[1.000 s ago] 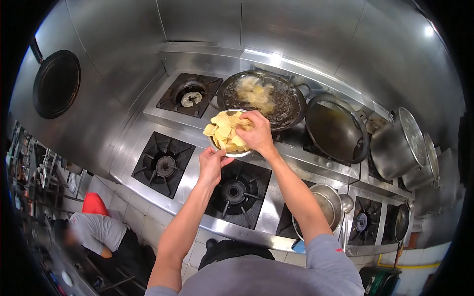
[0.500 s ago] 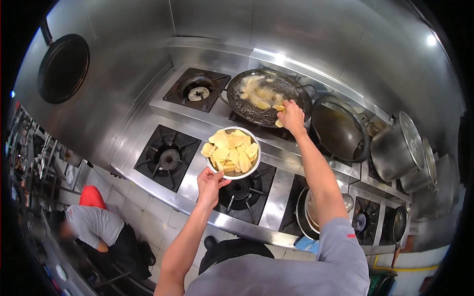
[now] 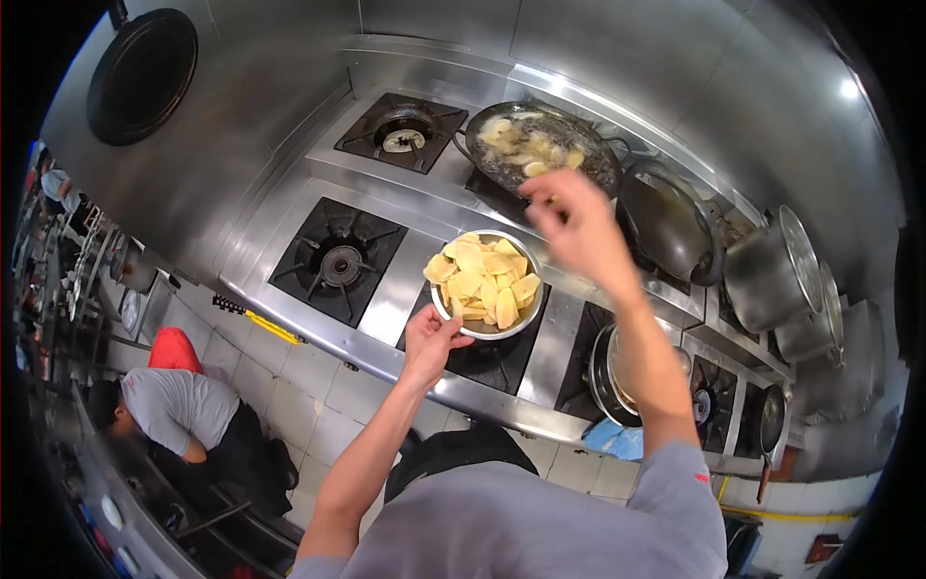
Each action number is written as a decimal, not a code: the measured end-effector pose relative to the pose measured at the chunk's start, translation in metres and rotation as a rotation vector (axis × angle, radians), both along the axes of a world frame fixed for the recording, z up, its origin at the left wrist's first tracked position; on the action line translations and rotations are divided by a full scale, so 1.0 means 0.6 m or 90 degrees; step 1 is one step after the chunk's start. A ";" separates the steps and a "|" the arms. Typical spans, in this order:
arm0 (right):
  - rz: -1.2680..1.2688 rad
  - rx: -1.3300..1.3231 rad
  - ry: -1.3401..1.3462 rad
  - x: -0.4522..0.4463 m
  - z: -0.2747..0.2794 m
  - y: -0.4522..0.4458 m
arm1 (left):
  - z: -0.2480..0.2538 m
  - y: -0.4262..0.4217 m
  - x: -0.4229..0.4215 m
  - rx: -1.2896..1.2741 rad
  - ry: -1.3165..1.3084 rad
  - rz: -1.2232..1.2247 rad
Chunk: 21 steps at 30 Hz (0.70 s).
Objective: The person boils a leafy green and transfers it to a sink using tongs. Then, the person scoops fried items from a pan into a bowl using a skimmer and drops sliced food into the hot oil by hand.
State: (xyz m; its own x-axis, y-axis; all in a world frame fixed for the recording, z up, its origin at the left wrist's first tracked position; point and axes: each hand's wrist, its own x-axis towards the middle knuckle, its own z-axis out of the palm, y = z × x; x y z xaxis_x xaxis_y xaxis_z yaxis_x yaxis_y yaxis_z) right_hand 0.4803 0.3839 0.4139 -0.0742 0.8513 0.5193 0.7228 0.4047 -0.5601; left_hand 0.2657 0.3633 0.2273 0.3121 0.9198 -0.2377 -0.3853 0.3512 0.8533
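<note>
My left hand [image 3: 432, 345] grips the near left rim of a round metal bowl [image 3: 495, 334], fingers closed on its edge. Pale yellow slices [image 3: 480, 275], which look like potato, are heaped in the bowl, held above the front burner. My right hand [image 3: 577, 227] is in the air between the bowl and a wide two-handled wok [image 3: 603, 147]. Motion smears its fingers, so whether anything is in them does not show. More slices [image 3: 540, 150] lie in bubbling oil inside the wok.
Right of the wok stands another dark wok [image 3: 666, 227], then large metal pots [image 3: 772, 275]. Bare burners [image 3: 340, 265] lie to the left. Pans and a blue cloth [image 3: 613, 440] sit by my right arm. A person [image 3: 188, 410] bends down at lower left.
My right hand has drawn back from the wok toward the bowl; the slices it held are no longer visible in it. The view has shifted. My left hand keeps the bowl.
</note>
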 end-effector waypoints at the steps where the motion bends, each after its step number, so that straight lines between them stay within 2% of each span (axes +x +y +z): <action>1: 0.031 0.074 -0.084 -0.019 -0.037 -0.007 | 0.001 -0.003 0.000 0.010 0.004 -0.029; 3: 0.049 -0.018 -0.095 -0.053 -0.096 -0.012 | 0.008 -0.011 -0.001 0.015 0.003 -0.051; 5: 0.008 -0.043 -0.117 -0.089 -0.126 -0.019 | 0.006 -0.018 -0.005 0.038 0.018 -0.101; 8: 0.019 -0.159 -0.278 -0.112 -0.162 -0.024 | 0.001 -0.028 -0.006 0.048 0.026 -0.116; 11: 0.037 -0.109 -0.339 -0.109 -0.184 -0.046 | -0.004 -0.028 -0.013 0.054 0.019 -0.126; 12: 0.040 -0.047 -0.331 -0.109 -0.189 -0.053 | -0.005 -0.029 -0.014 0.053 0.017 -0.129; 15: 0.040 -0.044 -0.246 -0.104 -0.207 -0.062 | -0.003 -0.030 -0.017 0.037 0.010 -0.135; 21: -0.024 0.018 -0.295 -0.098 -0.206 -0.051 | 0.009 -0.016 -0.008 0.035 0.028 -0.131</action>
